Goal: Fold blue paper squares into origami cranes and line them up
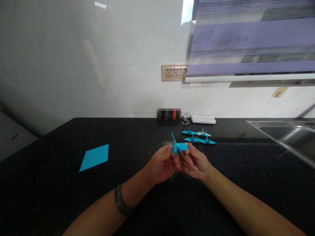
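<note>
A blue origami crane (180, 147) is held up between my two hands, a thin pointed end of it sticking upward. My left hand (162, 164) pinches its left side between thumb and fingers. On the other side, my right hand (197, 162) grips the right end of the paper, fingers curled beneath. Just behind my hands, several finished paper cranes (199, 141) stand on the dark countertop in two rows, blue and paler blue. Off to the left lies a flat sheet of blue paper (95, 157).
Against the wall sit a blurred-out dark box (169, 114), a small beaded item (185, 121) and a white oblong object (203, 119). A metal sink (295, 131) is set into the counter at right. Above are a wall socket (174, 72) and a purple striped blind (246, 36).
</note>
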Action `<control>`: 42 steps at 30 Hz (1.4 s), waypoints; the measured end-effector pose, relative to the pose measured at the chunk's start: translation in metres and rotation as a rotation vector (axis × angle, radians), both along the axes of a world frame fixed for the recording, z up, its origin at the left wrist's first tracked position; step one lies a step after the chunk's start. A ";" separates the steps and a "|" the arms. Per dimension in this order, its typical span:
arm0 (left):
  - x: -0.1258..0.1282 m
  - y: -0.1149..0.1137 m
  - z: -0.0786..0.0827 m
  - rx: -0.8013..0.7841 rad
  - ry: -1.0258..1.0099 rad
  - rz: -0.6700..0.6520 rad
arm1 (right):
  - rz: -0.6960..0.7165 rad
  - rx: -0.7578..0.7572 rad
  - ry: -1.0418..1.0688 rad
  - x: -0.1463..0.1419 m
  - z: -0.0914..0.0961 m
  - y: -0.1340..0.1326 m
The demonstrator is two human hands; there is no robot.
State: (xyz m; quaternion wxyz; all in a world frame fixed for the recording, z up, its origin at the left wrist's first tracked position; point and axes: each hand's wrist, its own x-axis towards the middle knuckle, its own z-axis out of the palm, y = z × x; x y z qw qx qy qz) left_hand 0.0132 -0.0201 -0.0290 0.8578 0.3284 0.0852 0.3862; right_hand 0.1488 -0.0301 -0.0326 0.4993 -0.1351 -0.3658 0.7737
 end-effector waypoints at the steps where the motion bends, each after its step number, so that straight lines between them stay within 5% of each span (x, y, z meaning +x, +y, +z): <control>1: 0.000 0.001 -0.001 -0.002 0.007 0.001 | 0.005 0.000 0.010 0.000 0.000 0.001; 14: -0.006 0.017 -0.009 0.109 0.173 0.067 | -0.157 -0.043 0.135 0.018 0.003 0.019; 23: -0.016 0.029 -0.009 0.380 0.566 0.161 | -0.214 0.109 -0.468 0.023 0.001 0.027; 33: -0.017 0.030 -0.007 0.411 0.578 0.177 | -0.090 0.091 -0.476 0.024 -0.004 0.023; 42: -0.014 0.026 -0.006 0.186 0.329 0.115 | 0.002 0.017 -0.261 0.022 -0.011 0.022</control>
